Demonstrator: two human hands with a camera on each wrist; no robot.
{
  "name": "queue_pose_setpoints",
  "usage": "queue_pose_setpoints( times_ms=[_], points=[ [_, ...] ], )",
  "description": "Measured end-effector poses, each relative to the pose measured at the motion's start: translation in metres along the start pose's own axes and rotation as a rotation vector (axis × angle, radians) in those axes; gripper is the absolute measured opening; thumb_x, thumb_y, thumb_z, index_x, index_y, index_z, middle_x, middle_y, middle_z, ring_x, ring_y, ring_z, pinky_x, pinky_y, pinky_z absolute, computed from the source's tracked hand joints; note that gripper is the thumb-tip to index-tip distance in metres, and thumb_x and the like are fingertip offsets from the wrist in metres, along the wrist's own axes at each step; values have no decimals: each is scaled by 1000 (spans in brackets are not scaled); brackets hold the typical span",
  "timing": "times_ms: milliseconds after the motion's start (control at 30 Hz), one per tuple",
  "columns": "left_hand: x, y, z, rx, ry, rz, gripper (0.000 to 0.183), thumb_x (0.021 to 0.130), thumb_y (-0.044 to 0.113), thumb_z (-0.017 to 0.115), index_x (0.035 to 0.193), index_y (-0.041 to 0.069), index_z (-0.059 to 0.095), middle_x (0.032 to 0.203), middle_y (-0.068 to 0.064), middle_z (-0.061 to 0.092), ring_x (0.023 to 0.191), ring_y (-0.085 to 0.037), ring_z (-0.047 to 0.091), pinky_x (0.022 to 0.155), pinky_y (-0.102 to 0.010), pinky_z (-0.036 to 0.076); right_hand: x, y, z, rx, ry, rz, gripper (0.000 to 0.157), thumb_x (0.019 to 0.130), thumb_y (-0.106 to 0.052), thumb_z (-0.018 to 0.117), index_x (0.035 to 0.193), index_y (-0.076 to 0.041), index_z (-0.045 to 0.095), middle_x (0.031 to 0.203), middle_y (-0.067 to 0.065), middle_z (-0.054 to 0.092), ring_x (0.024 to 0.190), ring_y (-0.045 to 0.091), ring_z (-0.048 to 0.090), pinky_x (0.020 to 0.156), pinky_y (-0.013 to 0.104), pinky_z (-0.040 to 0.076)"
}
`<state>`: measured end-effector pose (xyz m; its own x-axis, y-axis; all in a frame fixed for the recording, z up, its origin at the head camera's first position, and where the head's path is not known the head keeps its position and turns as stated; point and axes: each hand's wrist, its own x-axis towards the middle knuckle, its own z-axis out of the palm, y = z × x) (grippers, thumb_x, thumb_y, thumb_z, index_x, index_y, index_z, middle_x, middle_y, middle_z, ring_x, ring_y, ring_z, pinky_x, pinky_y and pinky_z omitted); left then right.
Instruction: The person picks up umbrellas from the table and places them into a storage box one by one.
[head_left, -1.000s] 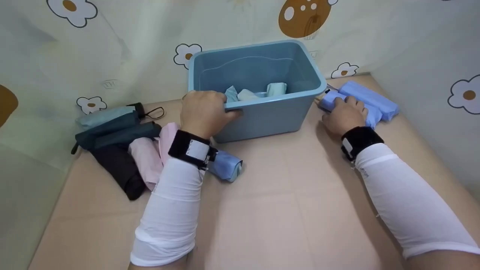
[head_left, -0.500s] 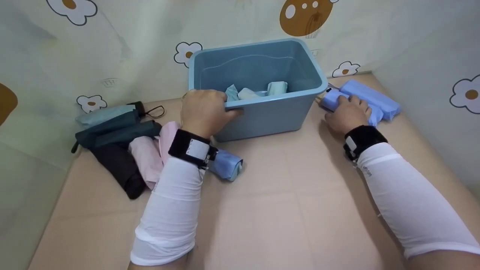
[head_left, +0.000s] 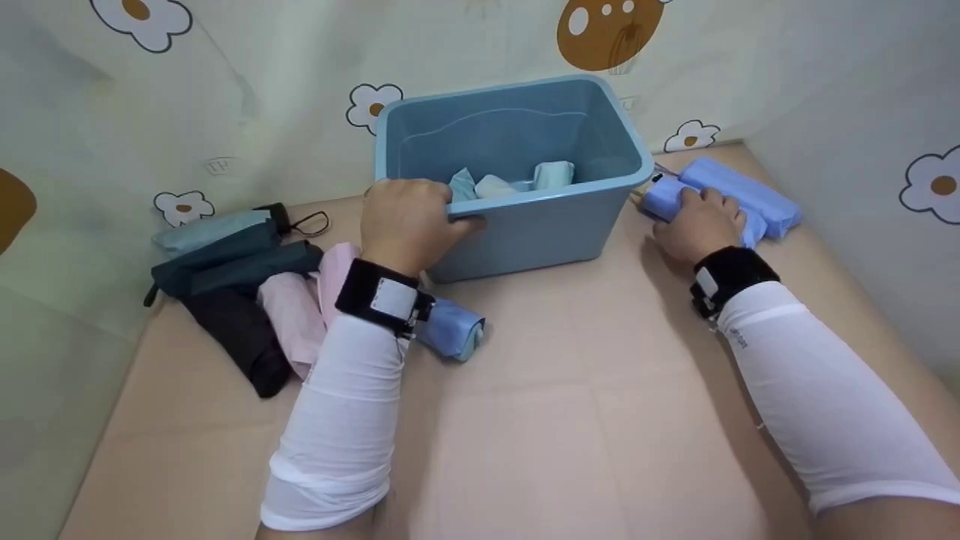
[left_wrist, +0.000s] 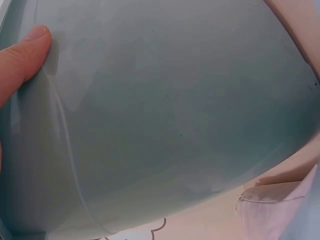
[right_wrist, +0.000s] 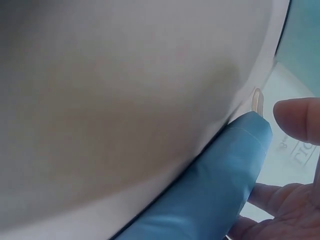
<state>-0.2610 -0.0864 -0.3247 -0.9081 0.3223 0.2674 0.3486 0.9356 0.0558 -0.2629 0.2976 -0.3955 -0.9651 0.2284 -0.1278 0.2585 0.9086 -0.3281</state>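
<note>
My left hand point(head_left: 411, 225) grips the near left rim of a blue-grey plastic bin point(head_left: 525, 232). In the left wrist view, the thumb point(left_wrist: 30, 57) presses on the bin's outer wall. At the right, my right hand point(head_left: 699, 229) reaches over a light blue folded umbrella point(head_left: 667, 199), fingertips at its far side. The right wrist view has the thumb point(right_wrist: 297, 120) apart from the umbrella, with the fingers point(right_wrist: 270, 197) at its edge. Beside it lies a second blue folded umbrella point(head_left: 742, 195). Pale green wrapped bundles point(head_left: 553, 175) lie inside the bin.
Left of the bin lie several folded umbrellas: a pale green one point(head_left: 214, 232), a dark teal one point(head_left: 255, 266), a black one point(head_left: 244, 345) and a pink one point(head_left: 292, 319). A blue one point(head_left: 454, 330) lies by my left wrist. A patterned wall sheet point(head_left: 300, 67) rises behind.
My right hand has shifted slightly to the right over the blue umbrella. The left hand keeps its hold on the bin rim, and the bin stays in place.
</note>
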Motion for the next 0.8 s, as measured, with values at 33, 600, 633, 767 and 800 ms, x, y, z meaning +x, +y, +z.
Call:
queue_pose_setpoints(
  times_ms=[33,600,633,767,800],
  points=[
    [0,0,0,-2,3,3,62,89,68,72,65,14,56,64,-2,55,70,-27,56,75,-48,49,0,0,0,0,1,3,83,99,-39,62,160,6,29,160,40,26,144,63,21,118,75,13],
    [1,-2,1,-13,13,21,61,89,67,72,63,14,55,65,-3,61,70,-28,59,82,-51,51,8,5,-4,-25,-10,7,79,98,-29,59,161,6,27,159,41,28,145,64,22,118,75,13],
    [2,-2,1,-13,14,21,61,89,67,72,63,14,56,65,-3,61,70,-28,59,83,-52,51,8,5,-4,-32,-6,7,77,97,-27,58,161,6,28,158,41,29,144,64,23,118,75,14],
    [2,-2,1,-15,3,17,61,89,67,72,64,14,56,64,-2,59,70,-27,58,83,-51,50,9,7,-6,-50,-18,24,71,99,-22,53,159,6,31,155,43,32,142,65,24,118,74,15],
    [2,-2,1,-15,0,16,61,89,67,72,64,14,56,64,-2,59,70,-27,58,83,-51,50,10,8,-7,-56,-20,28,69,99,-21,53,159,7,32,153,44,33,141,65,25,118,74,16]
  ],
)
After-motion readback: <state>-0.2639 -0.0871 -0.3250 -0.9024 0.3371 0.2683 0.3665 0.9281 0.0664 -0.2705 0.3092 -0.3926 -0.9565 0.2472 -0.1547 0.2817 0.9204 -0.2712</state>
